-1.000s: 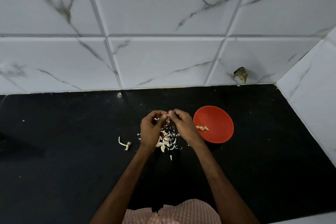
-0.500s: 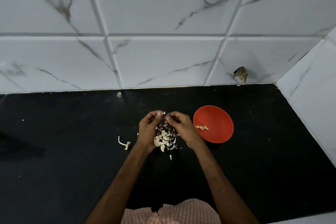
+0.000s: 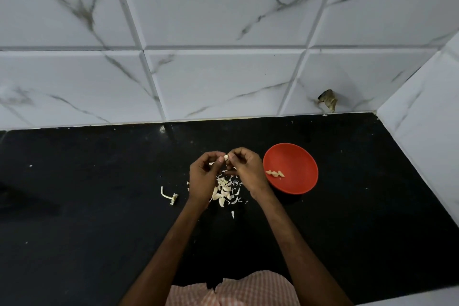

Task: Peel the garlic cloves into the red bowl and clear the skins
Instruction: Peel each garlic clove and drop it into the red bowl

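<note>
Since a second ago both hands have stayed raised over the pile, and the small pale garlic clove [image 3: 226, 157] now shows more plainly between the fingertips, while the bowl and the scraps lie where they were. That clove is tiny and cream-white; whether skin still clings to it is too small to tell. It sits pinched between the left hand [image 3: 203, 179] and the right hand [image 3: 246, 169], just above the black counter [image 3: 87, 206]. Each hand is curled nearly closed, thumb and forefinger tips meeting on the clove, the other fingers folded in. Below them lies a loose pile of skins and cloves [image 3: 224, 191], papery white flakes mixed with fuller curved pieces. The red bowl [image 3: 298, 156] stands just right of the right hand, with a few peeled cloves [image 3: 275, 173] in a short row inside. A bare garlic stem [image 3: 169, 196] lies apart, left of the pile.
</note>
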The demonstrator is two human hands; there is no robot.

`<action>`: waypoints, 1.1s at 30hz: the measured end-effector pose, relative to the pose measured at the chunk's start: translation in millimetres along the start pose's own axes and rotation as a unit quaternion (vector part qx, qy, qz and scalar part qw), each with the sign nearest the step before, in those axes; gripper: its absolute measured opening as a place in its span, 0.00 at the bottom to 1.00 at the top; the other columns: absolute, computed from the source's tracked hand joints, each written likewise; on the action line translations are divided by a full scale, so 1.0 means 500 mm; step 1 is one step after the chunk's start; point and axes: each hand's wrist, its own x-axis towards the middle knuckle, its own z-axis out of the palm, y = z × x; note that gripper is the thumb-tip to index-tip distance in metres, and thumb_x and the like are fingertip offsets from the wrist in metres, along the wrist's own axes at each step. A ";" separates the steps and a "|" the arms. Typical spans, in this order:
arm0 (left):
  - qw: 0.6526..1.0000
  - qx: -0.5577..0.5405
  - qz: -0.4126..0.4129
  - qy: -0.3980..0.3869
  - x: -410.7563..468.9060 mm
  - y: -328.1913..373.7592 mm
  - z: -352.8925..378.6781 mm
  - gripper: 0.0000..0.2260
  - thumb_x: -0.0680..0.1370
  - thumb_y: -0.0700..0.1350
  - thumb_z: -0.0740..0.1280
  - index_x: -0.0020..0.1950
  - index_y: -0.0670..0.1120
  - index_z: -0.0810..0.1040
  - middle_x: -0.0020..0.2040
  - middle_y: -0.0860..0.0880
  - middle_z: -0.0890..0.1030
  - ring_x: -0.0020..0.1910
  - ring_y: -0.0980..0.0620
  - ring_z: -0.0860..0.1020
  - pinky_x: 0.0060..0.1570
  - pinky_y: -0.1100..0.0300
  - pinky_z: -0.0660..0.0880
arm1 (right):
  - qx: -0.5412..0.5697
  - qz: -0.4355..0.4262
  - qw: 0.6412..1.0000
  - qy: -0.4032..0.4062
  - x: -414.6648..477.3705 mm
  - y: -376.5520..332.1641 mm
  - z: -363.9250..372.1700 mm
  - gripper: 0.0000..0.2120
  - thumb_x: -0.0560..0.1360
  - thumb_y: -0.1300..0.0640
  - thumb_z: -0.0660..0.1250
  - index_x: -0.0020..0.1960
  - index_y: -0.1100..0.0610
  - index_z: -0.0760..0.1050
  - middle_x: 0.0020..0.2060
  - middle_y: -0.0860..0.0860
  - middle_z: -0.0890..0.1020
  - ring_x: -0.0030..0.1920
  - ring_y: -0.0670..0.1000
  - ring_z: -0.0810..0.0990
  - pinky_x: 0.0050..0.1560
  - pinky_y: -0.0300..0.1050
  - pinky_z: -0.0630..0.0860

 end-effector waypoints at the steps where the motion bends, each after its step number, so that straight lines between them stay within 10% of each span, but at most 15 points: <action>1: 0.999 0.038 0.023 0.008 0.000 0.000 0.001 0.04 0.79 0.37 0.70 0.51 0.44 0.84 0.47 0.50 0.86 0.46 0.50 0.84 0.46 0.56 0.81 | -0.018 0.000 1.000 0.004 0.001 0.001 0.002 0.05 0.82 0.62 0.65 0.51 0.61 0.79 0.39 0.52 0.82 0.40 0.46 0.84 0.41 0.42 0.82; 11: 0.984 0.148 0.103 0.002 0.005 0.005 0.001 0.11 0.77 0.37 0.72 0.53 0.54 0.83 0.46 0.56 0.85 0.45 0.52 0.84 0.44 0.50 0.82 | -0.212 -0.067 0.975 0.004 0.008 -0.013 0.007 0.04 0.83 0.61 0.63 0.52 0.57 0.76 0.44 0.52 0.82 0.42 0.48 0.82 0.47 0.51 0.83; 22: 0.984 -0.136 -0.108 0.044 0.005 0.006 -0.012 0.06 0.81 0.39 0.68 0.53 0.46 0.84 0.43 0.52 0.85 0.38 0.55 0.80 0.29 0.61 0.77 | -0.195 -0.062 0.978 0.045 0.009 0.005 -0.008 0.06 0.77 0.66 0.70 0.51 0.58 0.82 0.44 0.50 0.85 0.45 0.48 0.84 0.49 0.46 0.83; 33: 0.975 -0.180 -0.123 0.036 0.009 0.010 -0.017 0.06 0.80 0.40 0.69 0.55 0.43 0.82 0.50 0.46 0.87 0.37 0.56 0.81 0.30 0.60 0.79 | -0.237 -0.095 0.961 0.105 0.003 0.022 0.001 0.05 0.74 0.63 0.75 0.47 0.58 0.81 0.40 0.48 0.84 0.42 0.43 0.82 0.44 0.39 0.80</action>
